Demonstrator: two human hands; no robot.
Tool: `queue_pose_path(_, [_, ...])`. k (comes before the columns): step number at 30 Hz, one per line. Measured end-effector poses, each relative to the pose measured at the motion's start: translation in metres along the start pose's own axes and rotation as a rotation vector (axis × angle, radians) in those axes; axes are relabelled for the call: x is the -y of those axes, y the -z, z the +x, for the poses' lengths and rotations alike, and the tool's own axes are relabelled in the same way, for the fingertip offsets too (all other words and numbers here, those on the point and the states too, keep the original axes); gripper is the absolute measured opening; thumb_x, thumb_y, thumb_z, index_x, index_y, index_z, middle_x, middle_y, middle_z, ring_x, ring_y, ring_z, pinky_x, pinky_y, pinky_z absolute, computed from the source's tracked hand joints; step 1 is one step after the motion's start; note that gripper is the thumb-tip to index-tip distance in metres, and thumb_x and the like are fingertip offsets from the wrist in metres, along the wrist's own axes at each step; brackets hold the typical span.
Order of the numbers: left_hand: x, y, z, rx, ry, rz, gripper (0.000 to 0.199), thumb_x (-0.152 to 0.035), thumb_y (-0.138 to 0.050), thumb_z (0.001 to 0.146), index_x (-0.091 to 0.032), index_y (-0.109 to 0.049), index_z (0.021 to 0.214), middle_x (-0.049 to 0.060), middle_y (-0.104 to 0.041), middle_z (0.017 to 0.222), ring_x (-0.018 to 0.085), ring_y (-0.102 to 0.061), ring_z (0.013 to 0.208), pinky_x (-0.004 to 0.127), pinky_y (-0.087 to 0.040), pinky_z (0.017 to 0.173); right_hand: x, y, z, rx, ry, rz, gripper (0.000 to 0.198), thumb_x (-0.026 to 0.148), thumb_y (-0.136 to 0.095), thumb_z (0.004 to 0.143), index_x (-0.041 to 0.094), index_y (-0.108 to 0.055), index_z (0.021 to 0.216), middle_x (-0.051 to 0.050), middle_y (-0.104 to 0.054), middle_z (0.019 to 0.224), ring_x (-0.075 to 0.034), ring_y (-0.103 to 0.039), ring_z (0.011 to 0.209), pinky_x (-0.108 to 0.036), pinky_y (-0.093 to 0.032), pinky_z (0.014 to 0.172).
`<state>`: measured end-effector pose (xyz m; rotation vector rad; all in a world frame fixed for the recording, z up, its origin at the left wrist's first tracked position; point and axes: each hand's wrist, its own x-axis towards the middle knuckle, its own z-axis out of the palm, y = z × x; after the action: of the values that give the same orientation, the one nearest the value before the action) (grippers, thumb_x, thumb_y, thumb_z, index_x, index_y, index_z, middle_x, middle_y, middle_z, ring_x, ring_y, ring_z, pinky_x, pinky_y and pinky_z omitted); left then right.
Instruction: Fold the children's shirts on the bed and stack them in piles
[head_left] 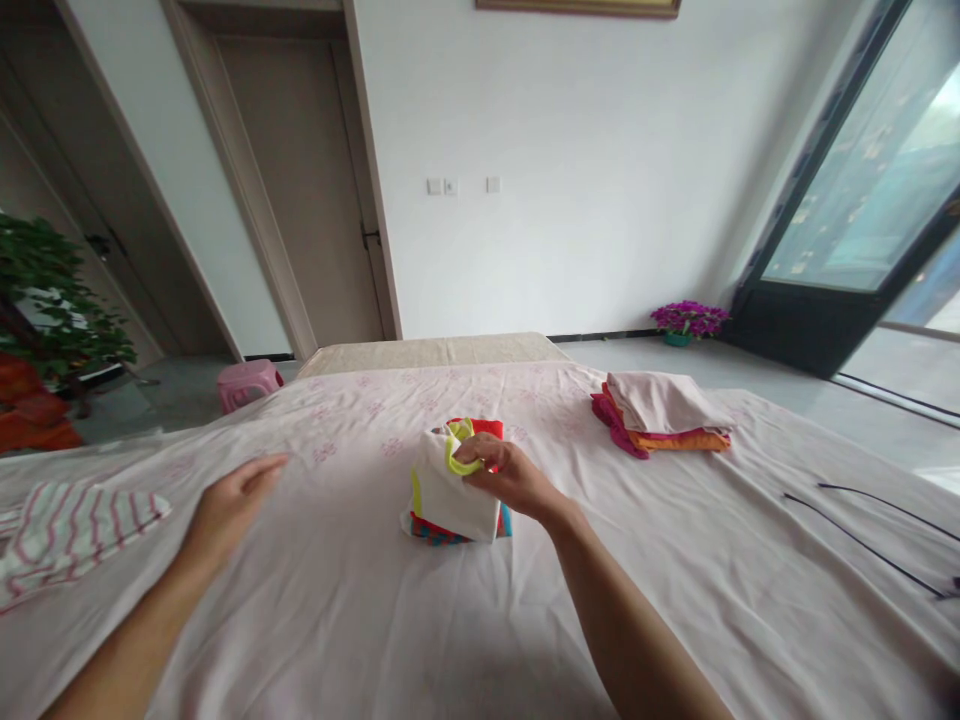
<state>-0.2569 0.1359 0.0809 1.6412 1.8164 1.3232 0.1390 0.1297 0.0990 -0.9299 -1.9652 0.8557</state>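
Observation:
A small folded white shirt [450,490] with neon-yellow trim lies at the middle of the pale cloth-covered surface [337,600]. Red and blue patterned fabric [442,533] shows beneath its lower edge, and red shows behind it. My right hand [510,475] pinches the yellow neckline, thumb and fingers closed on the trim. To the left, my left hand [232,500] hovers apart from the clothes, holding nothing, with its fingers stretched loosely to the right.
A stack of folded clothes [667,405] in pale pink, orange and magenta sits at right. Striped fabric [82,530] lies at far left. Dark thin cords [862,545] rest on the right side. Beyond are a pink stool [249,384] and purple flowers [688,318].

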Motion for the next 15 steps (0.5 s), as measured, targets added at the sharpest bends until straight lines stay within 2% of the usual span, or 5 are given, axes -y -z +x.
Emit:
queue_pose_path(3, [-0.034, -0.056, -0.027, 0.293, -0.019, -0.237, 0.044, -0.053, -0.059, 0.081, -0.017, -0.068, 0.104, 0.01, -0.073, 0.107, 0.024, -0.069, 0.098, 0.034, -0.054, 0.085, 0.007, -0.006, -0.002, 0.273, 0.028, 0.298, 0.015, 0.03, -0.065, 0.083, 0.016, -0.071, 0.081, -0.007, -0.07, 0.098, -0.018, -0.065, 0.093, -0.03, -0.049, 0.083])
queue_pose_path(6, [-0.066, -0.096, -0.05, 0.464, -0.071, -0.19, 0.041, -0.051, -0.055, 0.085, -0.017, -0.07, 0.103, 0.008, -0.074, 0.094, 0.021, -0.07, 0.087, 0.027, -0.052, 0.069, 0.004, -0.008, -0.003, 0.318, -0.017, 0.381, 0.021, 0.032, -0.066, 0.084, 0.015, -0.071, 0.073, -0.009, -0.071, 0.099, -0.018, -0.065, 0.092, -0.03, -0.05, 0.082])
queue_pose_path(8, [-0.081, -0.113, -0.061, 0.487, -0.143, -0.099, 0.038, -0.049, -0.054, 0.087, -0.019, -0.071, 0.103, 0.006, -0.074, 0.092, 0.019, -0.069, 0.08, 0.026, -0.05, 0.067, 0.003, -0.005, -0.004, 0.343, -0.031, 0.453, 0.024, 0.035, -0.068, 0.083, 0.014, -0.07, 0.072, -0.009, -0.071, 0.1, -0.017, -0.065, 0.09, -0.03, -0.051, 0.081])
queue_pose_path(11, [-0.098, -0.128, -0.069, 0.473, -0.272, 0.103, 0.036, -0.049, -0.052, 0.088, -0.024, -0.071, 0.105, 0.005, -0.074, 0.099, 0.019, -0.068, 0.085, 0.026, -0.047, 0.075, 0.008, 0.003, -0.005, 0.462, -0.02, 0.496, 0.028, 0.04, -0.07, 0.082, 0.014, -0.071, 0.074, -0.01, -0.071, 0.1, -0.017, -0.065, 0.091, -0.03, -0.051, 0.083])
queue_pose_path(15, [-0.118, -0.142, -0.07, 0.491, -0.261, 0.402, 0.043, -0.057, -0.049, 0.087, -0.028, -0.068, 0.112, 0.004, -0.074, 0.089, 0.023, -0.069, 0.082, 0.027, -0.041, 0.066, 0.017, 0.008, -0.007, 0.734, -0.014, 0.463, 0.03, 0.042, -0.066, 0.086, 0.013, -0.075, 0.082, -0.011, -0.071, 0.104, -0.018, -0.065, 0.097, -0.03, -0.049, 0.088])
